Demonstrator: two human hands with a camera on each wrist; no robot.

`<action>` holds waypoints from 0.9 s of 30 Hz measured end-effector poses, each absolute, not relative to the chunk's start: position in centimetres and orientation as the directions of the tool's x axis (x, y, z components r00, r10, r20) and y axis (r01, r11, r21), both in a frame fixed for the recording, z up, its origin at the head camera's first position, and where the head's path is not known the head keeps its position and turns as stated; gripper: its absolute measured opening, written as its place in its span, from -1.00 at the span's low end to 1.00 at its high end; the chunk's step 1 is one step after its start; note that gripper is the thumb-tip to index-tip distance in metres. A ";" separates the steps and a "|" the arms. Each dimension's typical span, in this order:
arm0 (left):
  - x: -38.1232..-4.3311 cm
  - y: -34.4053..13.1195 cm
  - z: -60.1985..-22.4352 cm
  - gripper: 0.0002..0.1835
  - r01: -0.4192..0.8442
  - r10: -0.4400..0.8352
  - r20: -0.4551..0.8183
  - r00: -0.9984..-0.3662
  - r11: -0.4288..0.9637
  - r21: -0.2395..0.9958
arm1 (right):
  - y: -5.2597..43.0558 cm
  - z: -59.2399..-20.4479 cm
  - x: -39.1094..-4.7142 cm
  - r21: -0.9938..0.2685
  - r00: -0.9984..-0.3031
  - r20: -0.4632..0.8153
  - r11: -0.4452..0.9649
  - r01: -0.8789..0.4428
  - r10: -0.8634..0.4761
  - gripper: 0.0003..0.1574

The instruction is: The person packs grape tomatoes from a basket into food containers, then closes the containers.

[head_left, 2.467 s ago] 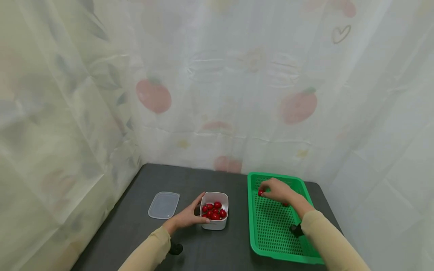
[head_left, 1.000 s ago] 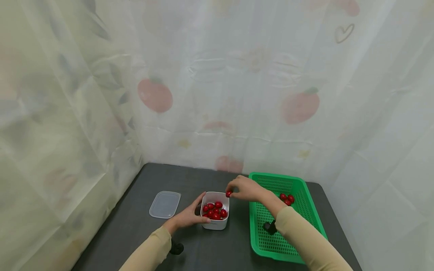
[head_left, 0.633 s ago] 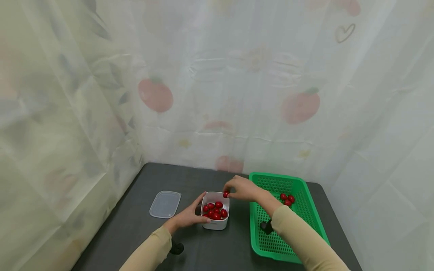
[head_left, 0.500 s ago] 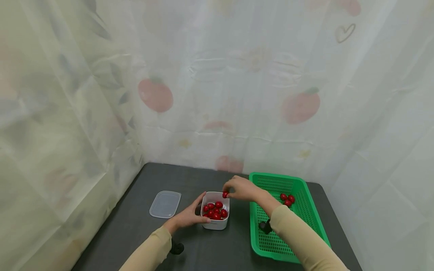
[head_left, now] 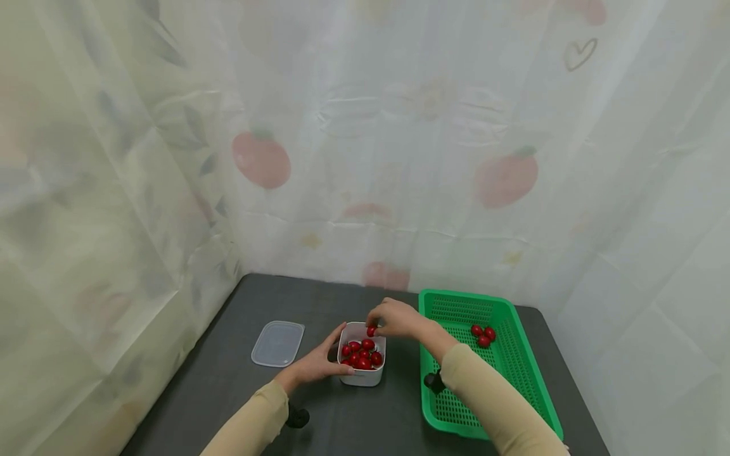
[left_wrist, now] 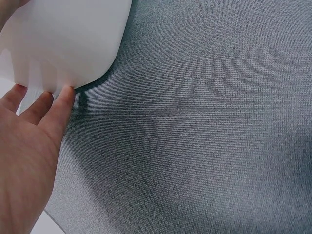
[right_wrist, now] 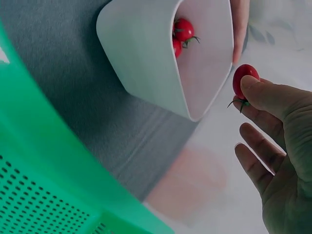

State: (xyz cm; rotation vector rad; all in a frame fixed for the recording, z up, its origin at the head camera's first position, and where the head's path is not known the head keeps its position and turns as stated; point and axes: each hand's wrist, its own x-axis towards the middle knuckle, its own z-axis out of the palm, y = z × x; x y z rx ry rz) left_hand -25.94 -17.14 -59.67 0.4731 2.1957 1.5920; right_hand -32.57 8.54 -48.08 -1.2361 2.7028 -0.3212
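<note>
A white square plastic container [head_left: 362, 378] stands on the table with several cherry tomatoes [head_left: 363, 363] inside. My left hand [head_left: 315, 365] grips it from the left, thumb along the near side and fingers on the left and far side. In the left wrist view, the fingertips of the left hand [left_wrist: 29, 141] touch the container's wall [left_wrist: 73, 39]. Over the container's far right part, my right hand [head_left: 396, 318] pinches one cherry tomato [right_wrist: 245, 79] between thumb and index finger. Its green stem shows in the right wrist view, and the other fingers are spread apart.
On the right lies a green perforated basket [head_left: 429, 399], with 3 cherry tomatoes [head_left: 483, 335] in its far right part; the right forearm crosses above it. A translucent lid [head_left: 277, 344] lies flat left of the container. Patterned curtains [head_left: 365, 158] hang behind the dark table [head_left: 336, 430].
My right hand took a cherry tomato from the basket and carried it left. Lately it has moved slightly farther left, over the container. The left hand has stayed on the container.
</note>
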 end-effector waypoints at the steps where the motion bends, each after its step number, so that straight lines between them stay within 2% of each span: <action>1: -25.9 -17.1 -59.7 0.19 0.043 0.483 -0.113 -0.868 0.300 0.953 | 8.3 -48.2 -32.5 -0.256 -0.649 -0.053 0.639 -0.726 -0.759 -0.83; 8: -25.9 -17.1 -59.6 0.16 0.035 0.482 -0.118 -0.868 0.298 0.954 | 7.2 -48.9 -32.1 -0.245 -0.669 -0.081 0.666 -0.705 -0.739 -0.79; 27: -25.9 -17.2 -59.9 0.15 0.035 0.489 -0.119 -0.864 0.294 0.955 | 6.7 -51.1 -32.4 -0.175 -0.657 -0.093 0.662 -0.729 -0.748 -0.84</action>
